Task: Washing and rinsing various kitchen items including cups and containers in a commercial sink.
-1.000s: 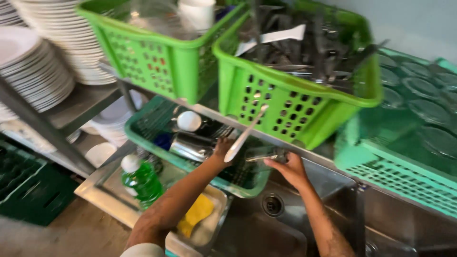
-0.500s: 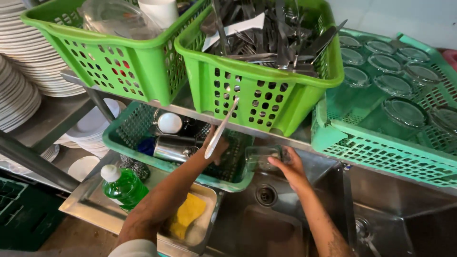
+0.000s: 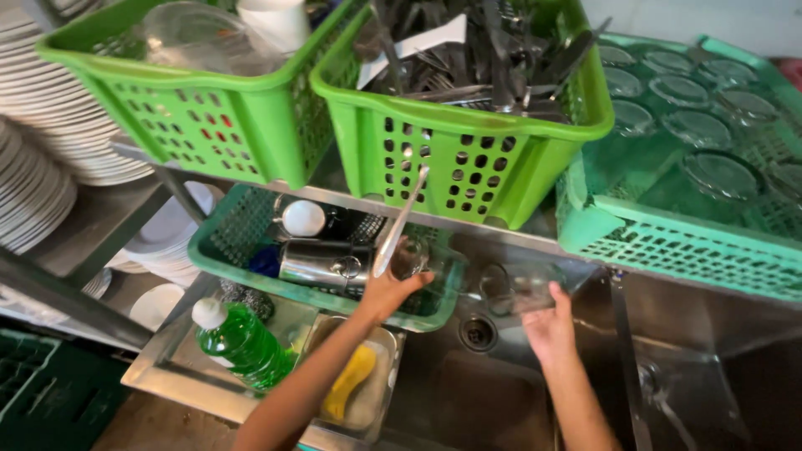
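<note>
Two hands are at work over the steel sink (image 3: 468, 392). Your left hand (image 3: 386, 291) is closed around a clear glass (image 3: 409, 257) and a long flat utensil (image 3: 399, 224), which slants up and to the right, its upper end lying against the front of the bright green cutlery basket (image 3: 468, 159). Whether the utensil is a knife or a spatula, you cannot tell. This hand sits at the near rim of the low teal basket (image 3: 242, 230), which holds a steel cup (image 3: 322, 263) lying on its side.

Your right hand (image 3: 547, 321) grips a second clear glass (image 3: 514, 288) from below, fingers wrapped on its side, just above the drain (image 3: 478, 332).

Below the left forearm stand a bottle of green liquid (image 3: 242, 342) and a yellow sponge (image 3: 351, 380) in a small tray. Upside-down glasses fill the teal rack (image 3: 668, 242) on the right, and white plates (image 3: 42, 150) are stacked on the left.
</note>
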